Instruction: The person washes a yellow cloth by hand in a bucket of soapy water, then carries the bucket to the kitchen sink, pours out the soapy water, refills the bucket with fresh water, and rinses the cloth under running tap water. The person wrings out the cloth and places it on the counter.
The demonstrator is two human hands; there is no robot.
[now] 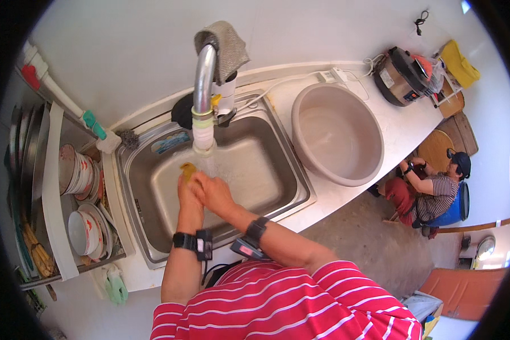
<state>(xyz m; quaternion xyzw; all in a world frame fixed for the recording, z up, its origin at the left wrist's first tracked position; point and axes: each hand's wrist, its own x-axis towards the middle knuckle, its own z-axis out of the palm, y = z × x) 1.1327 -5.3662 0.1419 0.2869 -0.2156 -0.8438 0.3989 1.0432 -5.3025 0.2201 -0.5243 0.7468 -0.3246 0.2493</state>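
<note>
My left hand (188,196) and my right hand (213,193) are pressed together over the stainless steel sink (246,163). A small yellow-brown item (188,171), perhaps a piece of food or a scrap of cloth, pokes out above the fingers of both hands. Most of it is hidden by my grip. Just beyond them, water runs down from the white sleeve on the mouth of the curved metal faucet (204,80). The water falls close to the fingertips and wets the sink floor.
A large beige plastic basin (338,136) stands right of the sink. Farther along the counter is an electric pressure cooker (401,78), near a power strip (332,75). Bowls (85,231) fill a rack at left. A seated person (435,191) is off to the right.
</note>
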